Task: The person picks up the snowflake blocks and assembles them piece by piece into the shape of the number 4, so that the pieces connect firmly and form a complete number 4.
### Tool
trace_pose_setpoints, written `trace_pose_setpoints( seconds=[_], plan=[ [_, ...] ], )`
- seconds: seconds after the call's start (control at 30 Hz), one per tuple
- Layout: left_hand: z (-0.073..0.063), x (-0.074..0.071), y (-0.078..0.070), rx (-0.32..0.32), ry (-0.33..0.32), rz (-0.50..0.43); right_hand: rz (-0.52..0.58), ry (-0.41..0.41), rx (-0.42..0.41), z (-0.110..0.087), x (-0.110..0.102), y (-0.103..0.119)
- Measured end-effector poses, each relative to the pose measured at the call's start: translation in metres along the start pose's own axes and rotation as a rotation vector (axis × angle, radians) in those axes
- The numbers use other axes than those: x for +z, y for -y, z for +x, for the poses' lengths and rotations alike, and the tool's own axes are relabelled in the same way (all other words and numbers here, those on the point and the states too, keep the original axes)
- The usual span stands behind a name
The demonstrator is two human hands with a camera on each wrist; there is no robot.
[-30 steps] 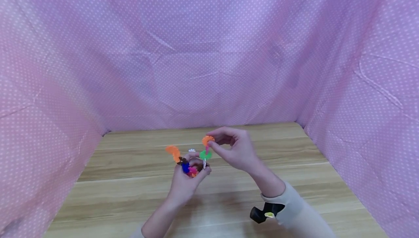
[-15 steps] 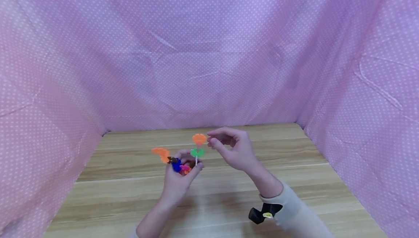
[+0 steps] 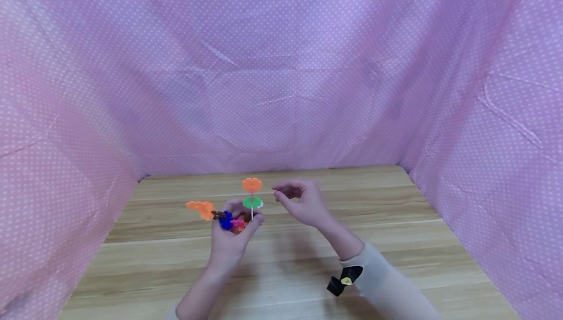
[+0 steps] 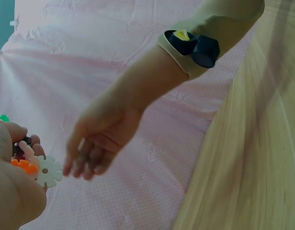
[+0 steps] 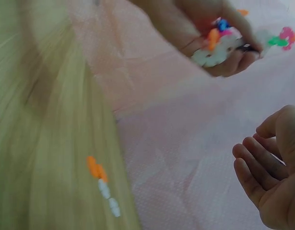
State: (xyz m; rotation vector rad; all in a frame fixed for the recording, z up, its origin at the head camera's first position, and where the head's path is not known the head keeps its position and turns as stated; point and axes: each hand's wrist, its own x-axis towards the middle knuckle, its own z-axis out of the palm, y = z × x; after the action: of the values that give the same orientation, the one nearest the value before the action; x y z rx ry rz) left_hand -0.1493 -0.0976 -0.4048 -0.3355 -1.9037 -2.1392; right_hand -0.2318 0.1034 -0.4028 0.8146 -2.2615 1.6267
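Note:
My left hand (image 3: 226, 246) holds a joined chain of notched plastic snowflake discs above the table. An orange disc (image 3: 251, 184) tops one branch, over a green disc (image 3: 250, 202) and a white one seen edge-on. Toward the left the chain has a blue disc (image 3: 226, 220), a brown disc (image 3: 217, 215) and orange discs (image 3: 201, 209) at its end. In the left wrist view a white disc (image 4: 50, 171) sticks out below the fingers. To the right of the chain, my right hand (image 3: 303, 205) is held apart from it, fingers loosely bent, holding nothing.
Loose orange discs (image 5: 96, 168) and white discs (image 5: 109, 197) lie on the wooden table (image 3: 281, 281). Pink dotted cloth (image 3: 281, 90) stands around its back and sides. A black wrist camera (image 3: 345, 280) sits on the right sleeve.
My right hand has let go of the orange disc on the upright branch and drawn slightly left. The left hand has moved left with the chain, widening the gap between them.

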Motion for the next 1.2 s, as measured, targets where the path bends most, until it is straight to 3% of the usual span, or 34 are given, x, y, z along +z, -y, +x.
trace_pose_setpoints(
  seconds=[0.33, 0.57, 0.87, 1.2],
  plan=[
    [0.001, -0.002, -0.001, 0.020, 0.008, -0.007, -0.200, 0.111, 0.123, 0.007, 0.034, -0.054],
    [0.002, -0.001, -0.002, 0.017, 0.012, -0.026, -0.288, 0.182, 0.187, 0.016, 0.054, -0.073],
    [0.003, -0.003, -0.003, 0.033, 0.013, -0.022, -0.563, 0.382, 0.066, 0.030, 0.069, -0.090],
    [0.002, -0.004, -0.001, 0.066, 0.020, -0.067, -0.559, 0.444, -0.018, 0.029, 0.084, -0.101]
  ],
)
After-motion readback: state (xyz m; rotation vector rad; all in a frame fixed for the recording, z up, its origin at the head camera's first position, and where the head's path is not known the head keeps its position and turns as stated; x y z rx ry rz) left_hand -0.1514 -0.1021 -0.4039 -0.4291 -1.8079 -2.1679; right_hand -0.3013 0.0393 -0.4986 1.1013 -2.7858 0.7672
